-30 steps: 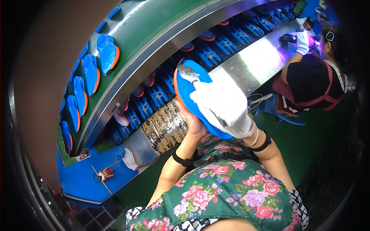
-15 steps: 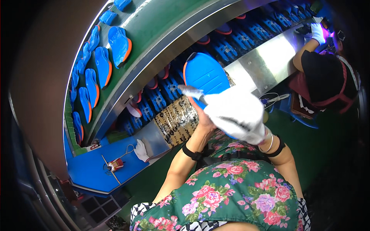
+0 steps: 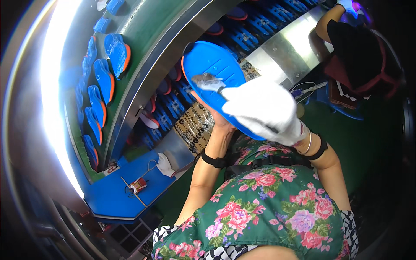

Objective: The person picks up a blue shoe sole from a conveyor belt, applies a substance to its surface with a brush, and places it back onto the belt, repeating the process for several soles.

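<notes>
My bare left hand (image 3: 220,120) grips a large blue shoe sole (image 3: 216,58) with an orange edge from its left side and underneath. The sole is raised in front of my apron and shows a ribbed face. My right hand (image 3: 265,108), in a white glove, is closed round a brush (image 3: 209,82), whose handle the glove hides. The brush's pale bristles lie over the middle of the sole, seemingly touching it.
Blue soles (image 3: 104,76) lie on a green conveyor (image 3: 143,47) at left. More stand on a rack (image 3: 175,108) beneath it. A blue table (image 3: 112,195) holds a small red container (image 3: 138,185) and a white glove (image 3: 165,165). A co-worker (image 3: 359,56) sits at far right.
The brush has gone from the sole's left edge to over its ribbed face. The sole is a little farther left and up in view, and the view itself has shifted.
</notes>
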The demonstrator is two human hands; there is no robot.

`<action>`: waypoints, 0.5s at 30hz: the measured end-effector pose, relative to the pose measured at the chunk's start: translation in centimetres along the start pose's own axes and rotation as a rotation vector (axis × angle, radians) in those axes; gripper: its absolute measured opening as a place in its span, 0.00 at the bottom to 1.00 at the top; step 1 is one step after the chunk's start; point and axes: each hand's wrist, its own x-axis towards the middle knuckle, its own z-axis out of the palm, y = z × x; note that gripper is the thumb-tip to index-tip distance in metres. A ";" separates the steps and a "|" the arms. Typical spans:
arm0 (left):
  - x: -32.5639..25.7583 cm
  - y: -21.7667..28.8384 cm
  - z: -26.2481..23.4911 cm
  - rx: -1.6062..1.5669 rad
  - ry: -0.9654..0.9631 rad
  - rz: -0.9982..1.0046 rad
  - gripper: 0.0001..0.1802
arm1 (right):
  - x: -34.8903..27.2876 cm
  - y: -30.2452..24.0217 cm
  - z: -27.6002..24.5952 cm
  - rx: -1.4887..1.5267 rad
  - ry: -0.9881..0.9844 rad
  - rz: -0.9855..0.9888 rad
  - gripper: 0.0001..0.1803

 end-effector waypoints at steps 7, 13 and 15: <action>-0.5 1.2 4.7 0.014 -0.383 -0.123 0.67 | -0.7 0.3 -0.6 0.044 0.070 0.030 0.12; -0.2 1.9 4.1 -0.071 -0.428 -0.261 0.71 | -1.8 -0.5 1.0 0.105 -0.031 -0.023 0.14; -0.1 2.1 4.1 -0.094 -0.477 -0.270 0.72 | -1.6 -0.3 0.1 0.186 -0.032 0.028 0.14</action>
